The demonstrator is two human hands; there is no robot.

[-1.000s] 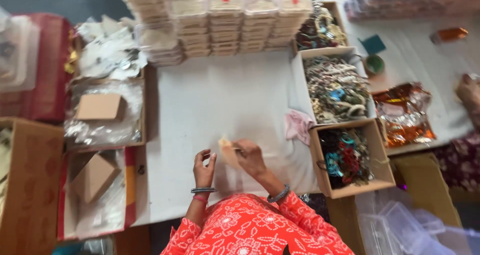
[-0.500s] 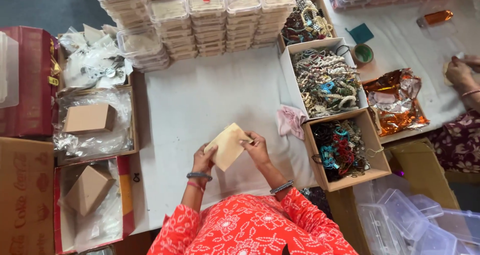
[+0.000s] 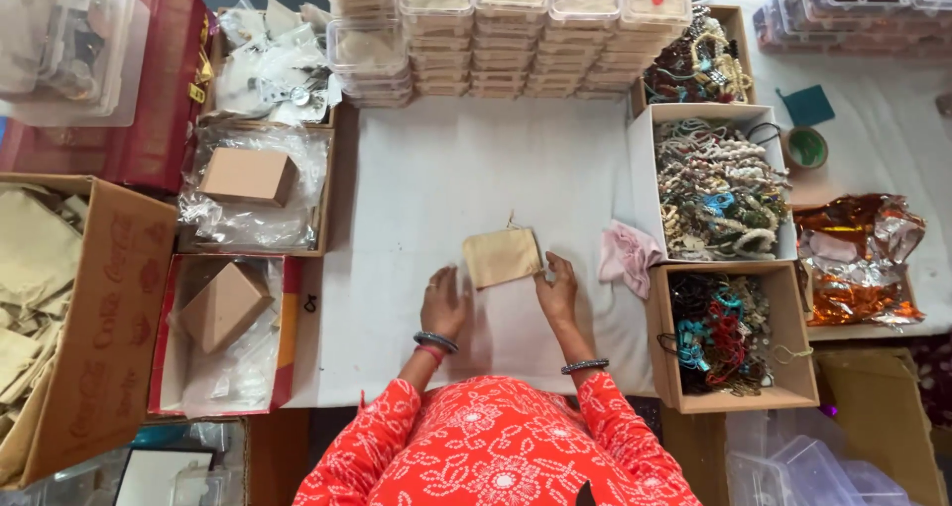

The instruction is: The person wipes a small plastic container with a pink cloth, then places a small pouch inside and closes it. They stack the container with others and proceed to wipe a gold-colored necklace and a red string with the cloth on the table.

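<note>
A small beige cloth pouch (image 3: pixel 502 256) lies flat on the white table (image 3: pixel 466 169) in front of me. My right hand (image 3: pixel 558 290) rests at its right lower edge, fingertips touching it. My left hand (image 3: pixel 445 303) lies flat on the table just left of the pouch, fingers apart, holding nothing. Both wrists carry bangles, and my sleeves are red with white flowers.
Stacks of clear lidded boxes (image 3: pixel 516 30) line the far edge. Right stand cardboard boxes of bead jewellery (image 3: pixel 719 184) and coloured pieces (image 3: pixel 729 333), with a pink cloth (image 3: pixel 627 253) beside them. Left are trays with small brown boxes (image 3: pixel 248 176) and a carton of beige pouches (image 3: pixel 40 298).
The pouch was held up between both hands; now it lies flat on the table, with my left hand off it and my right hand at its edge.
</note>
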